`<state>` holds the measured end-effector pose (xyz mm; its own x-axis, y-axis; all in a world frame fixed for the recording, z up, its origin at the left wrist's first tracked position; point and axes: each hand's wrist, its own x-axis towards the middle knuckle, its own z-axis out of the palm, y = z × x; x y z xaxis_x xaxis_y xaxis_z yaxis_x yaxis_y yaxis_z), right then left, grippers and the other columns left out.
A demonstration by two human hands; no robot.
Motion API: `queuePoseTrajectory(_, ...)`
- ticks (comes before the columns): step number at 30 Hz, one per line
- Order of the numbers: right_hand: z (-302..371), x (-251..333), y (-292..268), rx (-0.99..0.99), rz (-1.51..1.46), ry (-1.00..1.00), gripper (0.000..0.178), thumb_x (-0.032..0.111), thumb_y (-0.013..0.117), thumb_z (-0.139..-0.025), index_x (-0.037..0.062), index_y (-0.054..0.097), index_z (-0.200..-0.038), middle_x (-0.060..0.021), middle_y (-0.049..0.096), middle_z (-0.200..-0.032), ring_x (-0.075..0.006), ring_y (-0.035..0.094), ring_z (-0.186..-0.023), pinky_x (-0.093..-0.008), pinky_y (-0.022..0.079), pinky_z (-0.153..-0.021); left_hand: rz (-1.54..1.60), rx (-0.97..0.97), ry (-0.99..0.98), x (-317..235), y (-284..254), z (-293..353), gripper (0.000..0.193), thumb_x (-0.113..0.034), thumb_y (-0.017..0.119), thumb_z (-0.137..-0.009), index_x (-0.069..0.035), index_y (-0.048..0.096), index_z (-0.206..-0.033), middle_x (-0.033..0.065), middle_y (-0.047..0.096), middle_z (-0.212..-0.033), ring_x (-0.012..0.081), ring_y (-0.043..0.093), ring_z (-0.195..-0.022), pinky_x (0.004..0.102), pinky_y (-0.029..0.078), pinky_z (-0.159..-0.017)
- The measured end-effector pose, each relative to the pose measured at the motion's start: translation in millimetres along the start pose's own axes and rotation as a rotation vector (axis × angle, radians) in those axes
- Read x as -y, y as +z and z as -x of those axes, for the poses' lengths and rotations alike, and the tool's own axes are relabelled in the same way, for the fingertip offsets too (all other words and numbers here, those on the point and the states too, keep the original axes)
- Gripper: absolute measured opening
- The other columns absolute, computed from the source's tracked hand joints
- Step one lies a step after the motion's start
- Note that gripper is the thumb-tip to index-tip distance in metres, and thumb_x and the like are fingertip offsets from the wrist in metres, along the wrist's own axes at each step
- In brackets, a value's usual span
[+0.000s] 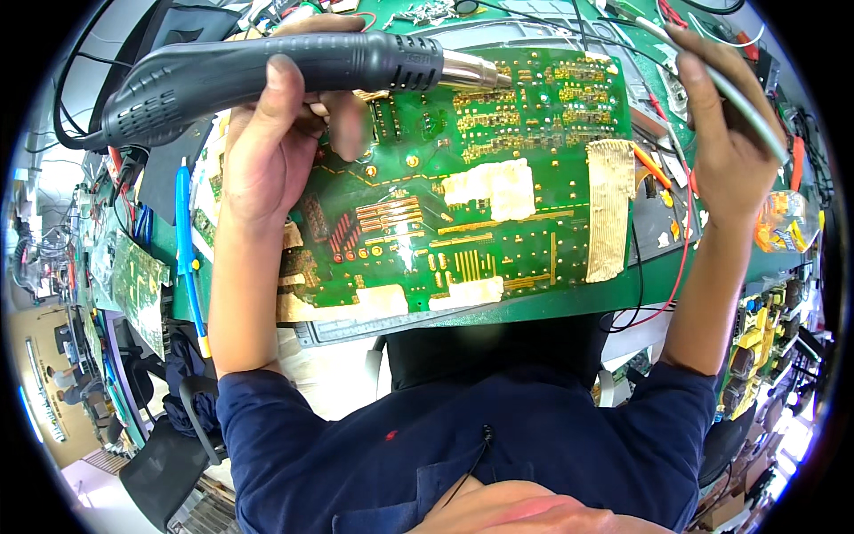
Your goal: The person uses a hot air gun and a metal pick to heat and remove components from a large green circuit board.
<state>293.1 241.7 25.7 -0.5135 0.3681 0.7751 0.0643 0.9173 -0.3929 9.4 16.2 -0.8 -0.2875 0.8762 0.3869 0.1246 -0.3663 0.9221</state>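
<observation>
My left hand (267, 165) is wrapped round a black hot-air gun (356, 64), with the thumb across the near side of its body. The gun's metal nozzle (473, 71) points right, over the small parts along the far edge of a large green circuit board (560, 182). My right hand (734, 147) is closed on a slim grey pair of tweezers (749, 114), raised beyond the board's right edge. The tweezers' tips lie near the top rim and are hard to make out. Pale heat tape (609, 214) covers the board's right side, with more patches at its middle and near edge.
A blue pen-like tool (184, 218) lies left of my left forearm. Red and black test leads (688, 205) run down the right side. Beyond my right wrist sits an orange-and-clear plastic bag (787, 222). Another circuit board (140, 285) rests at the left.
</observation>
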Motion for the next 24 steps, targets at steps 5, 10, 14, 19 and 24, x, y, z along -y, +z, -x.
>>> queuePoseTrajectory(5, 10, -7, 6, 0.017, -0.112, -0.111, 0.026, 0.017, 0.060, -0.099, 0.0002, 0.072, -0.114, -0.0070, 0.068, -0.096, -0.0139, 0.063, -0.089, -0.0249, 0.048, -0.079, 0.028, 0.087, 0.027, -9, 10, -2, 0.060, -0.044, 0.056, -0.100, 0.006, 0.054, -0.132, 0.0111, 0.065, -0.079, 0.0156, 0.060, -0.062, 0.0263, 0.046, -0.062)
queuePoseTrajectory(10, 28, -13, 22, -0.021, -0.422, 0.168, 0.026, 0.014, 0.062, -0.097, -0.0046, 0.069, -0.115, -0.0093, 0.068, -0.099, -0.0146, 0.065, -0.090, -0.0255, 0.049, -0.086, 0.003, 0.121, 0.036, -6, 15, -3, 0.065, -0.046, 0.060, -0.097, 0.008, 0.051, -0.133, 0.0116, 0.066, -0.082, 0.0148, 0.059, -0.059, 0.0251, 0.044, -0.058)
queuePoseTrajectory(14, 37, -19, 17, 0.026, -0.590, 0.340, 0.022, 0.008, 0.070, -0.091, -0.0040, 0.069, -0.109, -0.0107, 0.071, -0.099, -0.0164, 0.069, -0.090, -0.0267, 0.053, -0.083, -0.052, 0.146, 0.056, -9, 13, -1, 0.070, -0.050, 0.059, -0.097, 0.007, 0.049, -0.137, 0.0112, 0.066, -0.084, 0.0152, 0.060, -0.059, 0.0251, 0.043, -0.054)
queuePoseTrajectory(19, 42, -23, 6, 0.129, -0.576, 0.348, 0.020, 0.006, 0.075, -0.087, -0.0030, 0.071, -0.103, -0.0101, 0.072, -0.093, -0.0178, 0.072, -0.082, -0.0278, 0.057, -0.076, -0.159, 0.125, -0.052, -5, 1, 6, 0.099, -0.071, 0.051, -0.091, 0.010, 0.032, -0.144, 0.0102, 0.061, -0.076, 0.0147, 0.057, -0.062, 0.0236, 0.044, -0.054)
queuePoseTrajectory(24, 45, -22, 12, 0.211, -0.585, 0.295, 0.017, 0.006, 0.075, -0.088, -0.0034, 0.071, -0.102, -0.0103, 0.073, -0.093, -0.0177, 0.073, -0.081, -0.0274, 0.058, -0.074, -0.140, 0.143, -0.063, -3, -2, 6, 0.103, -0.073, 0.049, -0.092, 0.012, 0.029, -0.147, 0.0088, 0.058, -0.079, 0.0125, 0.051, -0.062, 0.0228, 0.040, -0.054)
